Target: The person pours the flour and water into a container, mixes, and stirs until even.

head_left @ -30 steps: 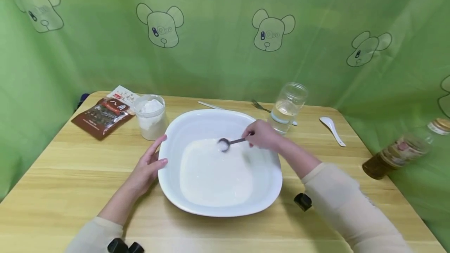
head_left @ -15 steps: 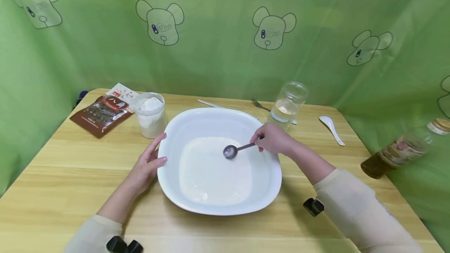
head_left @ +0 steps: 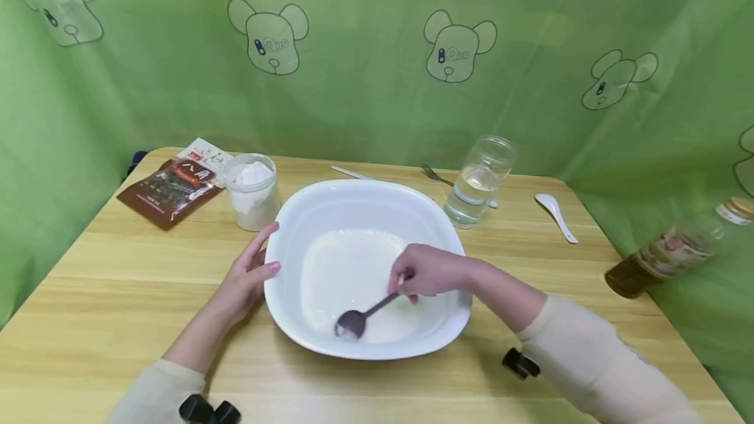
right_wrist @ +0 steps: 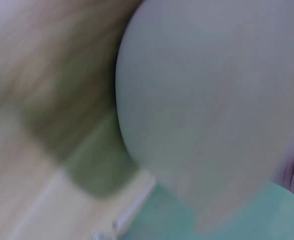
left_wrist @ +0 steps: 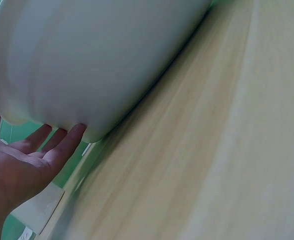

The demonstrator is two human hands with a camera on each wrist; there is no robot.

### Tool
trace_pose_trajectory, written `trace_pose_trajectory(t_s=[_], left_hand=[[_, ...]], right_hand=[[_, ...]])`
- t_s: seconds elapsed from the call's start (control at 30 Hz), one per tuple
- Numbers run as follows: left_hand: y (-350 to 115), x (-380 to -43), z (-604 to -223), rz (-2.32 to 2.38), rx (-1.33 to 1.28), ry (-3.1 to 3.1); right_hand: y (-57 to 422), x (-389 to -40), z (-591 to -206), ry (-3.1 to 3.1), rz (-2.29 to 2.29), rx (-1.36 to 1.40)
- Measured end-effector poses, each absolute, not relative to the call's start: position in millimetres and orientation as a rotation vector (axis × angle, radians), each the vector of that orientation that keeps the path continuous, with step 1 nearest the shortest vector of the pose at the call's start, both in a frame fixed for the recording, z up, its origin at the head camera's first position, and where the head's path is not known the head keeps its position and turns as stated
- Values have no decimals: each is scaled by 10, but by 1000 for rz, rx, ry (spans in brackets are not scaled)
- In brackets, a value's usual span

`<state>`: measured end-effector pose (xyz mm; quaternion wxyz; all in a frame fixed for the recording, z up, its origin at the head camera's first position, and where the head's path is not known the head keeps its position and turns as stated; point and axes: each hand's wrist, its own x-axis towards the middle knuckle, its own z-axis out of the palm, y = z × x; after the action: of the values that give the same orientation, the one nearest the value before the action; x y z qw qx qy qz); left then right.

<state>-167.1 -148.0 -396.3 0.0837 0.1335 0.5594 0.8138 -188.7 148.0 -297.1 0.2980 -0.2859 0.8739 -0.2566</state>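
Observation:
A white basin (head_left: 368, 353) stands on the table with a thin layer of milky-white liquid (head_left: 353, 260) in its bottom. My left hand (head_left: 240, 283) holds its left side, thumb and index fingertip at the rim; in the left wrist view, the other fingers of this left hand (left_wrist: 24, 162) press the outer wall from below. Inside the basin my right hand (head_left: 427, 272) pinches the handle of a dark measuring spoon (head_left: 351, 324). Its bowl is low over the liquid near the front wall, blurred; whether it touches is unclear. The right wrist view shows mostly the blurred basin side (right_wrist: 201, 100).
Behind the basin's left stand a jar of white powder (head_left: 253, 195) and a brown spice packet (head_left: 171, 192). A clear jar of water (head_left: 471, 198), a knife (head_left: 350, 173) and a fork (head_left: 434, 175) lie beyond it. Rightward are a white spoon (head_left: 556, 216) and a bottle of brown liquid (head_left: 660, 260).
The measuring spoon has moved from the basin's far side toward its front, its bowl now tilted over; white contents showed in it earlier. My left hand has stayed on the rim.

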Motion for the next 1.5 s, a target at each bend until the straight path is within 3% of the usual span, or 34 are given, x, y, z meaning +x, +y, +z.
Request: trace_pose_trajectory(t_s=[0.3,0.6,0.8,1.13,1.3,1.5], left_hand=[[-1479,-1666,-3952,2418,391,1666],[-1460,-1650,-3981,2422,389,1656],[-1462,-1640,-3970,2431,390,1661],[-1475,-1644,-3940,2418,400,1674],[-1474,-1648,-3940,2417,402,1673],[-1482,-1648,-3941,2420,395,1672]], right_hand=[[1900,-2204,-2735,2665,-480,-579],[1280,-2386,-3138,2683,-848,-387],[1130,-2212,-3239,2365,-1040,-452],[1813,-2088,-2770,2367,-493,-758],[1872,-2279,-2667,2657,-387,-657],[1538,-2458,-2982,2734,-701,-449]])
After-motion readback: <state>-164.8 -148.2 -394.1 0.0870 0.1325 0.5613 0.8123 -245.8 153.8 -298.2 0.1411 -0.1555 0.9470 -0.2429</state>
